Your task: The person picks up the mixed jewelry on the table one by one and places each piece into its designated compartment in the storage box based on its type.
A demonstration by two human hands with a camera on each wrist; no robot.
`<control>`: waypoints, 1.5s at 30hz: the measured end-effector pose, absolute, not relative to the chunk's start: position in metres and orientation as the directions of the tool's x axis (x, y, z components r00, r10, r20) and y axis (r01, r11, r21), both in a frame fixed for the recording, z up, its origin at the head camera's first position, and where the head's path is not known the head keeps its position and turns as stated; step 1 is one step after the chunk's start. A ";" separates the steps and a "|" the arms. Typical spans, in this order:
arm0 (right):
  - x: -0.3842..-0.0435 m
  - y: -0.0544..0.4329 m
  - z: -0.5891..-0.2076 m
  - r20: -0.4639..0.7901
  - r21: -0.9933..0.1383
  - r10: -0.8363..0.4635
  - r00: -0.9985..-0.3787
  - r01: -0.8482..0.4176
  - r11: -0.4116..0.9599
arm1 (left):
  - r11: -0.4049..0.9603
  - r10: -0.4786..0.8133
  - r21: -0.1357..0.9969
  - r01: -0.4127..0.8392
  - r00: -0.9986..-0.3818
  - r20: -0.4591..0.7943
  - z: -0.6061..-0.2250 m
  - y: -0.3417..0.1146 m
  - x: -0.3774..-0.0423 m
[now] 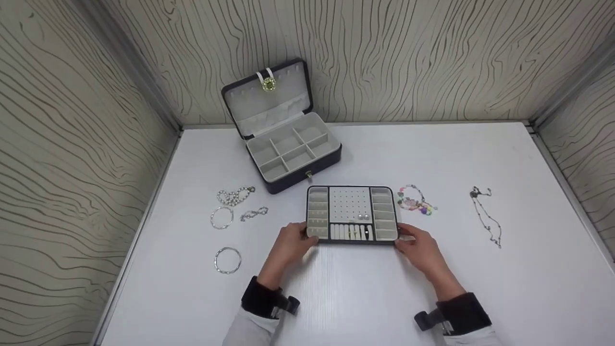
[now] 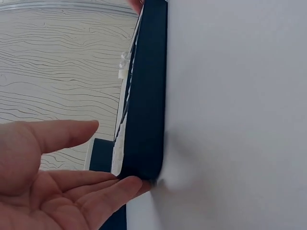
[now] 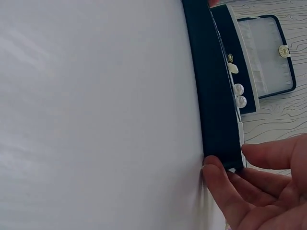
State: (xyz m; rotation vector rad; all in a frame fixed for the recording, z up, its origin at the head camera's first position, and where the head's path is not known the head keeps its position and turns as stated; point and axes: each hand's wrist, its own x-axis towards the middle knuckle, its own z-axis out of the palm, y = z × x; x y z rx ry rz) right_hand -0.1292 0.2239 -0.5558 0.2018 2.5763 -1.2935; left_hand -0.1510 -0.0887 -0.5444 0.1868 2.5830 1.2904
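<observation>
A dark-blue jewelry tray [image 1: 351, 242] lies between the two hands, with pearl earrings [image 1: 363, 217] in its holed panel and rings [image 1: 358, 233] in its ring rolls. My left hand [image 1: 290, 244] is at its near left corner. In the left wrist view, straight fingers [image 2: 103, 199] touch that corner while the thumb stands off it. The opposite near corner is gripped by my right hand [image 1: 423, 252], its thumb and fingers [image 3: 220, 184] around the edge in the right wrist view. Behind the tray stands an open dark jewelry box [image 1: 290, 180] with bare compartments.
On the left lie a beaded bracelet [image 1: 233, 196], a thin chain bracelet [image 1: 253, 214] and two bangles [image 1: 222, 218]. Colorful beaded bracelets [image 1: 414, 204] lie just right of the tray. Farther right is a necklace [image 1: 487, 222]. Patterned wall panels [image 1: 408, 62] enclose the white table.
</observation>
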 end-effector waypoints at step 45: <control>-0.203 0.271 -0.557 -0.184 -0.740 0.236 -0.954 0.293 0.606 | 0.628 0.234 0.778 -0.017 -0.949 -0.210 -0.540 -0.006 -0.242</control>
